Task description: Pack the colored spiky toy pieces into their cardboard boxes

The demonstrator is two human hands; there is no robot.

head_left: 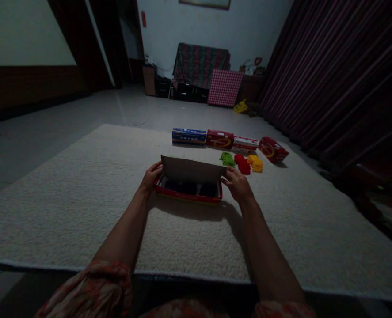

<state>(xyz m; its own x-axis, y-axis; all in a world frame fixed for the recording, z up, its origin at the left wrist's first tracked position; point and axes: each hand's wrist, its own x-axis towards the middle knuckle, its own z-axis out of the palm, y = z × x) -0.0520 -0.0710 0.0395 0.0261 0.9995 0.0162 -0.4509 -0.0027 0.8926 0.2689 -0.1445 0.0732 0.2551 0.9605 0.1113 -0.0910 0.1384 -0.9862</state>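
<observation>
A long red box (188, 198) with its lid (192, 170) raised rests on the pale textured cover, near the middle. Several dark rounded items (189, 188) lie inside it; what they are is too dark to tell. My left hand (152, 176) grips the box's left end, with the fingers at the lid's edge. At the right end, my right hand (238, 182) holds the lid's corner between thumb and fingers.
Behind the box stand a blue box (189, 136), a red box (219, 139), a white-and-red box (245, 144) and another red box (272, 149). Green (227, 159), red (242, 164) and yellow (255, 163) bumpy pieces lie in front of them.
</observation>
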